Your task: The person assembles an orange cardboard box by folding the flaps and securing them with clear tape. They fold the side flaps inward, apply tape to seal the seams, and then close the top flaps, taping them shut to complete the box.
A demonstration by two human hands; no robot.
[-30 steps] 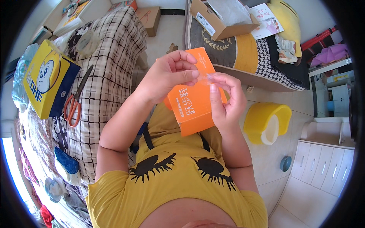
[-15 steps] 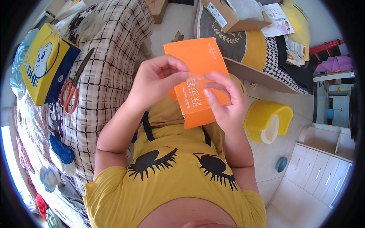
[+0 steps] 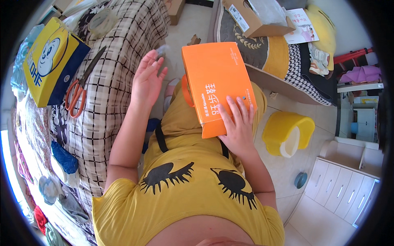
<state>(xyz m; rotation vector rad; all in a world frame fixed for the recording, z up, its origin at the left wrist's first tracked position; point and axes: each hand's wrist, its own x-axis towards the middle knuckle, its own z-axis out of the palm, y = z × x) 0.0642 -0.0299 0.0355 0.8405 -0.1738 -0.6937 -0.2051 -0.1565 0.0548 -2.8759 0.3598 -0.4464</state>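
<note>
An orange shoebox point(image 3: 215, 67) with white printing lies tilted across my lap. My right hand point(image 3: 240, 133) rests on its lower right part, fingers stretched out and spread on the lid. My left hand point(image 3: 147, 84) is raised to the left of the box, apart from it, its palm partly turned up and its fingers loosely apart. By its fingertips is a small, blurred clear scrap point(image 3: 163, 50); I cannot tell whether it touches the fingers. An orange loop point(image 3: 187, 92) sticks out from the box's left side.
On the checked tablecloth point(image 3: 106, 102) at left lie orange-handled scissors point(image 3: 78, 90), a yellow and blue box point(image 3: 51, 65) and a roll of clear tape point(image 3: 100, 22). A yellow potty point(image 3: 283, 131) stands on the floor at right. An opened cardboard box point(image 3: 258, 22) sits far right.
My hands were close together above the box, with a clear scrap between them. The left has moved away leftward and opened; the right has come down onto the box.
</note>
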